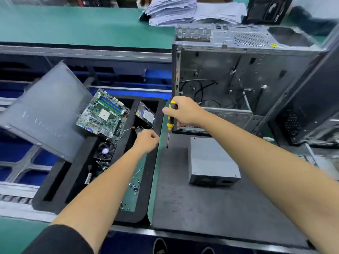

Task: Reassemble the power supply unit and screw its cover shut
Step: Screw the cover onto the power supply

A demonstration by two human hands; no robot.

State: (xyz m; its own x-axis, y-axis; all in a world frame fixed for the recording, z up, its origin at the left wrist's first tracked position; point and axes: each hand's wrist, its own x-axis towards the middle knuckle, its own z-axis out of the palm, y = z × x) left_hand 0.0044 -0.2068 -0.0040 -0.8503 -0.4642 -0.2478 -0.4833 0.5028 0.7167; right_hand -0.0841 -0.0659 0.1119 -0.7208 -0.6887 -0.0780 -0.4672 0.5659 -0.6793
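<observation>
At frame centre, the right hand [185, 111] reached forward, its grip wrapped around a yellow-and-black screwdriver [170, 121] held upright, tip down. The left hand [146, 141], lower and left, had fingers curled; whether it held anything could not be told. The boxy grey metal power supply unit [211, 162] sat on the dark bench mat [183, 208], lower right of the screwdriver, untouched.

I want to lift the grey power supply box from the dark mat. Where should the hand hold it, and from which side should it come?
Probably from above, fingers spanning the two long side walls of the power supply unit. It lies flat on the dark mat, its broad plain top up and both sides free. The near end carries vent holes and a socket, so avoid gripping there. The right hand holds the screwdriver, so the left hand seems freer.
</observation>
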